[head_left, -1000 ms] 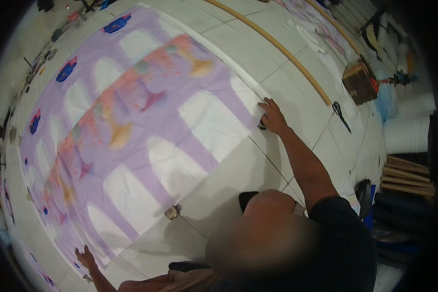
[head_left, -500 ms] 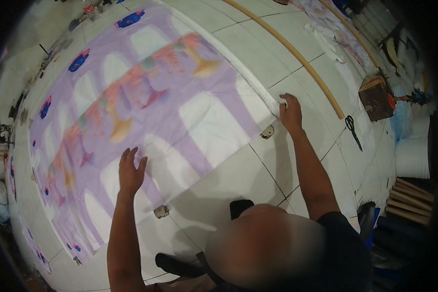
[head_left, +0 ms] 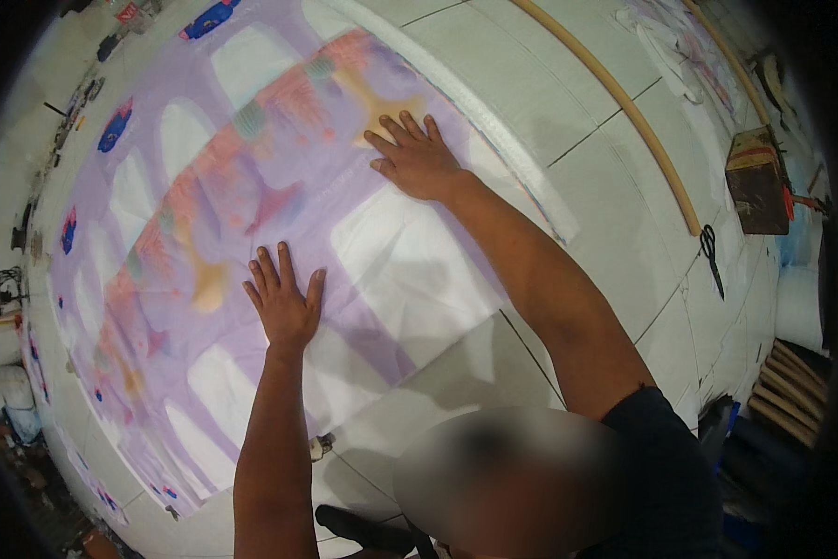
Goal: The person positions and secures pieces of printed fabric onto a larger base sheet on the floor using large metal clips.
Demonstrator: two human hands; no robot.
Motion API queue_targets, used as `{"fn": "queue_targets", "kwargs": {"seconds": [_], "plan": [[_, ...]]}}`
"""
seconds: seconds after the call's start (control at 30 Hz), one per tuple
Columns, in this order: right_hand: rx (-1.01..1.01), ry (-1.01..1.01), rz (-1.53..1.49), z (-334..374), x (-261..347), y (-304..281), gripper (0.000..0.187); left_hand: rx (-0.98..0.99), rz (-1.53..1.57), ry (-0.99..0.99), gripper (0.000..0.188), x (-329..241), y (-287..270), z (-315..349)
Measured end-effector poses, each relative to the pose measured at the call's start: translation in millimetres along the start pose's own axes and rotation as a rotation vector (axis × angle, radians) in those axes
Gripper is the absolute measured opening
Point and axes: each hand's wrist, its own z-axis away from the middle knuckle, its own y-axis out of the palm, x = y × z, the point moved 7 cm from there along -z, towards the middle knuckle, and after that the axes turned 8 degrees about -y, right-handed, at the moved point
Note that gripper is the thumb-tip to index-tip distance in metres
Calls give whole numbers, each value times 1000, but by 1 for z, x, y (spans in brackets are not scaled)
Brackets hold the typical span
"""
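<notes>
A large printed sheet (head_left: 391, 265) in lilac with white arch shapes and a coral-orange band lies spread on the floor. My left hand (head_left: 288, 303) rests on its lower middle, palm down, fingers spread. Further up and to the right, my right hand (head_left: 417, 160) presses flat on the sheet beside a yellow-orange patch, its fingers also apart. Neither hand holds anything. Along the sheet's right side runs a white padded-looking strip (head_left: 494, 135). A small light-coloured object (head_left: 321, 447) sits at the near edge, partly covered by my left forearm.
A long tan pole (head_left: 624, 102) lies on the tiled floor (head_left: 587, 177) to the right, with black scissors (head_left: 711, 261) near its end. Beyond stands a worn brown box (head_left: 757, 182). Several wooden sticks (head_left: 787, 401) are stacked at the lower right.
My right hand has moved left from the sheet's right edge onto its printed surface. My left hand has shifted right and now lies flat. The view has shifted slightly.
</notes>
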Motion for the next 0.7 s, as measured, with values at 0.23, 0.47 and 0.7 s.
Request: {"fn": "queue_targets", "kwargs": {"seconds": [0.23,0.47,0.7], "plan": [[-138,-51,52,-3,-5,11,59,-56,27,7,80,2,4,-3],[-183,-59,107,-4,-7,11,60,-52,101,137,79,-23,-11,-11],[-185,-65,45,-7,-6,11,61,-71,63,181,80,-23,2,-16]]}}
